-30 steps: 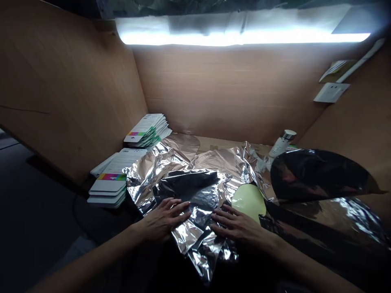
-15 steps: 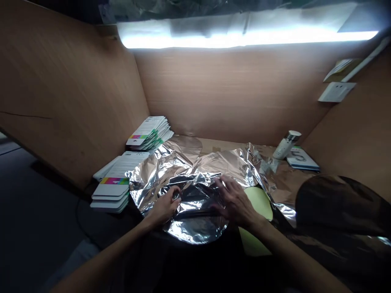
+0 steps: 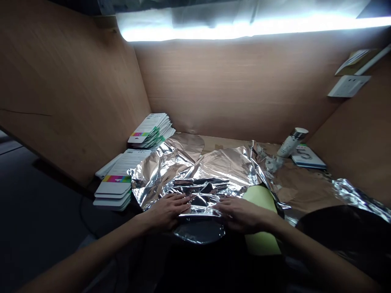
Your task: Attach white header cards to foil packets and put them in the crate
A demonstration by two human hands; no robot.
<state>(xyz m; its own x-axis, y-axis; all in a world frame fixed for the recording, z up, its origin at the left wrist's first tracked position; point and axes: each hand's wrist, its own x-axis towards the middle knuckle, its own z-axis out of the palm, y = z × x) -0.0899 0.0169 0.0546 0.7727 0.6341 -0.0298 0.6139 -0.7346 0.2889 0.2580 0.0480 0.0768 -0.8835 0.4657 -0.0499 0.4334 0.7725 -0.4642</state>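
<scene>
A crumpled sheet of shiny silver film [image 3: 226, 167] spreads over the work surface in front of me. Its near part is folded into a creased band, with a dark rounded flap [image 3: 200, 232] below the fold. My left hand [image 3: 169, 209] lies on the left end of this band, fingers stretched flat over the film. On the right end rests my right hand [image 3: 240, 211], its fingers also extended and pointing left. Both thumbs sit low near the fold's front edge, partly hidden. Pale yellow-green sheet material [image 3: 261, 197] shows behind and below my right wrist.
Stacks of printed white cards [image 3: 114, 189] stand at the left, with another pile [image 3: 149, 132] behind. A white bottle [image 3: 292, 142] and a small box [image 3: 308, 156] are at the back right. A dark round shape [image 3: 345, 232] lies at the right. Wooden panels [image 3: 214, 89] enclose the space.
My hands have flattened onto the film; the left was curled with a thumb gap before. The film's near part is folded over more, and the bright lower flap now looks dark. The view shifted slightly.
</scene>
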